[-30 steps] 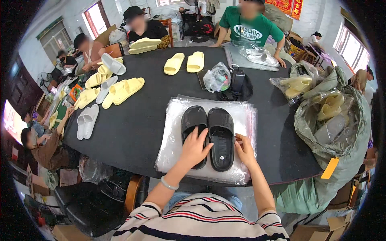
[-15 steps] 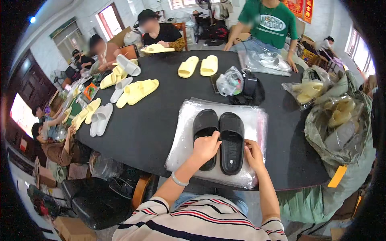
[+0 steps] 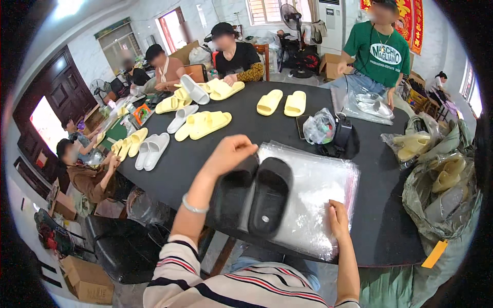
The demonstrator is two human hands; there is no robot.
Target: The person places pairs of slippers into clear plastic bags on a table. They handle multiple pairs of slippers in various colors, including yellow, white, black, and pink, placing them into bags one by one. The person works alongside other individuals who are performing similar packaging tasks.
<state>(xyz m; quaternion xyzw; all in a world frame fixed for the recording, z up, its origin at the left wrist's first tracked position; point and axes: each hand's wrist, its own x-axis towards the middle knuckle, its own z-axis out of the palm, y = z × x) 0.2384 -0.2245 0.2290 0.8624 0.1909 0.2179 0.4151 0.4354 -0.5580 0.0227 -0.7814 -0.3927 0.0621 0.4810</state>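
Observation:
A pair of black slide slippers (image 3: 272, 197) lies toe end away from me at the left side of a stack of clear plastic bags (image 3: 313, 190). The left slipper reaches past the stack over the dark table. My left hand (image 3: 230, 155) is above that slipper's toe end, thumb and fingers pinched together by the stack's far left corner. Whether a bag edge is between those fingertips is too fine to make out. At the stack's right edge, my right hand (image 3: 339, 222) has its fingers curled and pinches the plastic bag.
Yellow slippers (image 3: 281, 103) and grey slippers (image 3: 152, 151) lie about the black table (image 3: 382, 205). Beyond the stack are a small clear bag (image 3: 319, 127) and a black strapped item (image 3: 343, 131). An open sack (image 3: 439, 205) holds bagged slippers at right. Several people sit or stand around.
The black slippers have shifted left across the bag stack. My left hand has left the slippers' middle and moved up and left. The view has swung, so the table sits lower.

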